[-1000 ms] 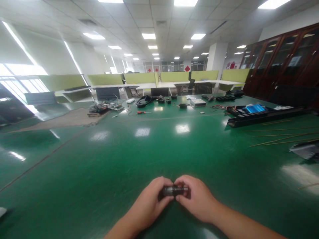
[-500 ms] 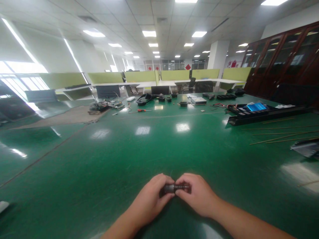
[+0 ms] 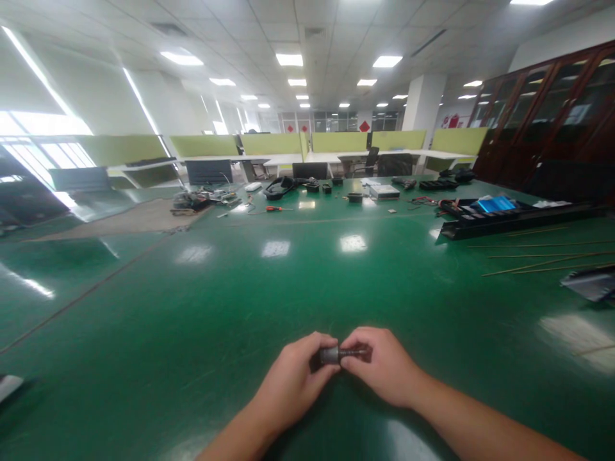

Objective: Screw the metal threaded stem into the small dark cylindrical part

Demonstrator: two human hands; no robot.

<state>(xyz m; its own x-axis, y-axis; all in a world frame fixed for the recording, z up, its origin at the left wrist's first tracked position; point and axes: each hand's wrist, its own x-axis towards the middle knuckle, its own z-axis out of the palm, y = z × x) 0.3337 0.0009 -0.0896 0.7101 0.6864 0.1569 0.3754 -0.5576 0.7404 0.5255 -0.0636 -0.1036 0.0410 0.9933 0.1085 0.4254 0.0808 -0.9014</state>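
A small dark metal cylinder with a thinner, ridged shaft (image 3: 329, 355) is held sideways just above the green table, near its front edge. Its thick grey body lies between the thumb and fingers of my left hand (image 3: 296, 378), which covers the left end. From the right, my right hand (image 3: 384, 371) pinches the narrow shaft with thumb and fingertips. The two hands nearly meet where body and shaft join. The exact kind of part is too small to make out.
An orange-handled screwdriver (image 3: 275, 209) lies farther back on the green table (image 3: 269, 294). Beyond it are small black boxes and a white box (image 3: 384, 191). At right sit a long black tray (image 3: 509, 221) and thin rods (image 3: 542, 259). Electronic scraps (image 3: 192, 200) are piled back left.
Both hands and the metal part sit slightly higher in view. The right hand's fingers have shifted a little on the shaft, and more of the grey body shows.
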